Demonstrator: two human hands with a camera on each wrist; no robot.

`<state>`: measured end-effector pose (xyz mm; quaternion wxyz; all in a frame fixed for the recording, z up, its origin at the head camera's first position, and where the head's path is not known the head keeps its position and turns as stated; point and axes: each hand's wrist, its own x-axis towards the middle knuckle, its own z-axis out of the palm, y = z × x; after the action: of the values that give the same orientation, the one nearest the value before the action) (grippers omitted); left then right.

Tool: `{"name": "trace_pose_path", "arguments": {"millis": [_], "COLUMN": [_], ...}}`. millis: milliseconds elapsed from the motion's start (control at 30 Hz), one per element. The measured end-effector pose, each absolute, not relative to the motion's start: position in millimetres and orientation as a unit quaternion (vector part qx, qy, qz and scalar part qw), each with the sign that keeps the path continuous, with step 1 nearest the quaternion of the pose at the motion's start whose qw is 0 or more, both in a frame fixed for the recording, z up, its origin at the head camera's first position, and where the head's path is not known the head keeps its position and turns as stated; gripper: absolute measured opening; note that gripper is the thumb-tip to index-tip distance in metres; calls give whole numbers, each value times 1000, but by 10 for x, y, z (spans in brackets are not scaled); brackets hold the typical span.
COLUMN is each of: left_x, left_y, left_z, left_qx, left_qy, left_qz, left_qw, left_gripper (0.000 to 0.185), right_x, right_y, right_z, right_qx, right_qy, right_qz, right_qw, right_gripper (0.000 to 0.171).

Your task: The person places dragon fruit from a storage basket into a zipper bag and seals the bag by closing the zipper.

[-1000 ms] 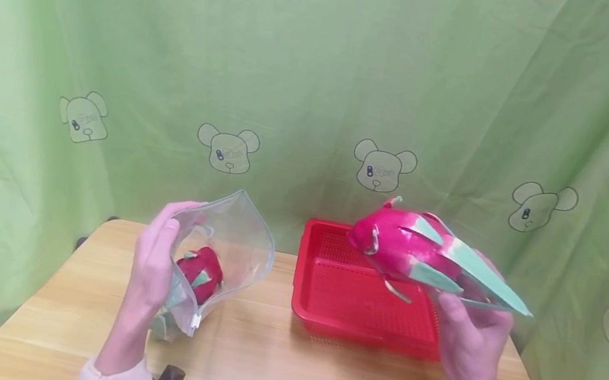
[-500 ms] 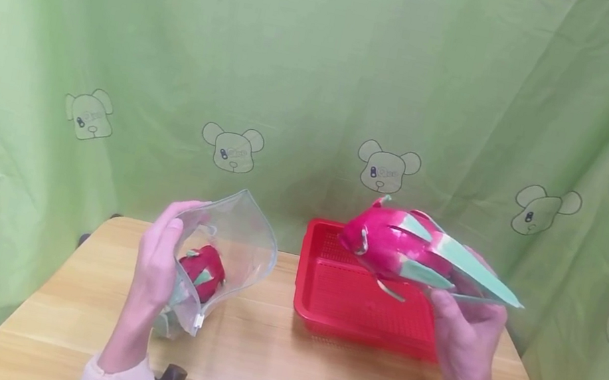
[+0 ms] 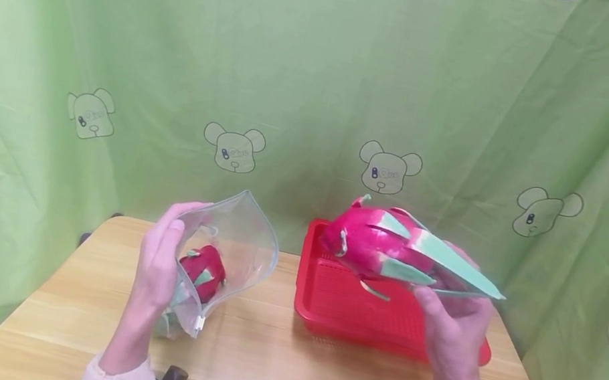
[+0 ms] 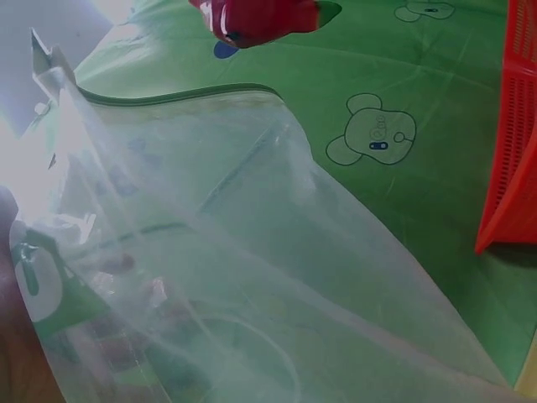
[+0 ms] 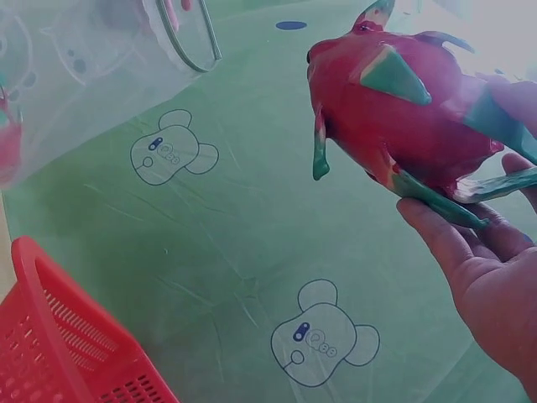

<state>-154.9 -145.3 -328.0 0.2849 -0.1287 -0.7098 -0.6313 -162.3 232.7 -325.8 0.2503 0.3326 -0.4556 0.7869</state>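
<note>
The right hand (image 3: 454,328) has its grip curled under 1 pink dragon fruit (image 3: 386,245), held above the red basket (image 3: 322,295), while the left hand (image 3: 160,260) pinches the open rim of a clear zip bag (image 3: 234,239) on the tabletop (image 3: 273,368), 1 smaller dragon fruit (image 3: 202,272) inside beside its fingers.

Your wooden worktop (image 3: 261,366) carries a red mesh basket (image 3: 345,306) at 2 o'clock and a clear zip bag (image 3: 226,251) at 10 o'clock, its bottom resting on the wood, a dragon fruit (image 3: 202,270) inside it.
</note>
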Motion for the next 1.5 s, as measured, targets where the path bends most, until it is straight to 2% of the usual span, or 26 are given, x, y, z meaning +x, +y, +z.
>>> {"name": "trace_pose_path", "arguments": {"millis": [500,1500], "left_x": [-1545,-1543], "left_y": [-1438,-1417], "left_z": [-3262,-3268], "left_qx": [-132,-137], "left_qy": [-710,-703], "left_qz": [-631,-637], "left_qw": [283,285], "left_gripper": [40,40], "right_x": [-1603,-1577], "right_y": [2170,1834], "right_z": [-3213,-3085], "right_qx": [321,327], "right_qy": [-519,-564], "right_qz": [746,721], "right_qw": [266,235], "right_gripper": [58,60]}}
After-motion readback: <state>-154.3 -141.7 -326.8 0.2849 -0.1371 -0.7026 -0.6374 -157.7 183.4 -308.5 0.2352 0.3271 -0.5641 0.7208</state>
